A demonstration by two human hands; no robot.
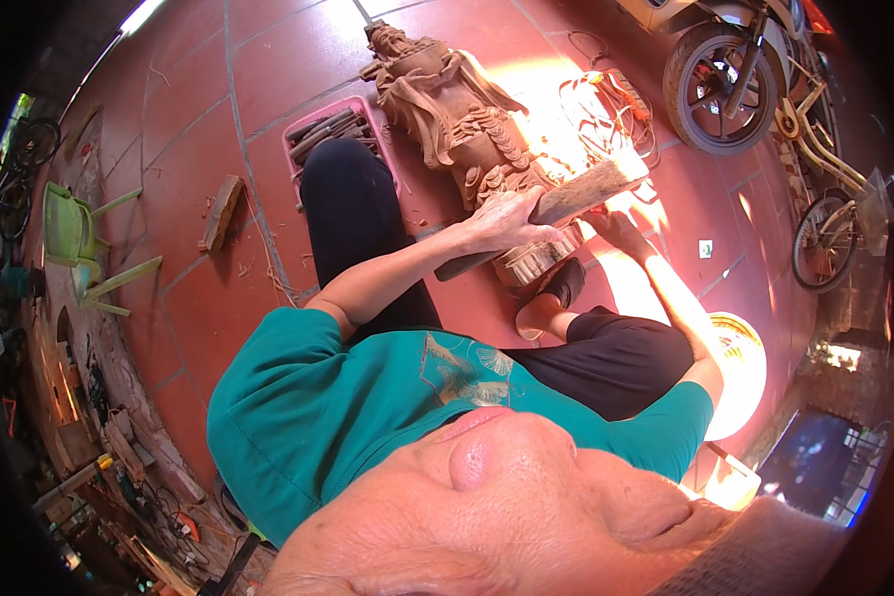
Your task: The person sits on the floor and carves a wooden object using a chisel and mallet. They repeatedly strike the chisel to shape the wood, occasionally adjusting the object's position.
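A carved wooden statue (452, 104) lies on the red tiled floor, its base toward me. Slanting across its lower end is a long, weathered wooden board (588, 192). My left hand (515, 221) is closed over the board near its middle. Beyond the board's near side, my right hand (621, 234) is closed close to its right part. A small bit of red shows at those fingers, but the thing itself is too hidden to name. The statue's pale, rough base (531, 263) shows below the board, beside my foot (541, 316).
A pink basket (290, 149) of carving tools stands by my left knee. Left of it are a wood block (221, 214) and a green plastic chair (68, 228). An orange corded tool (626, 96), motorbike (722, 89) and bicycle (826, 238) are right. Wood chips litter the floor.
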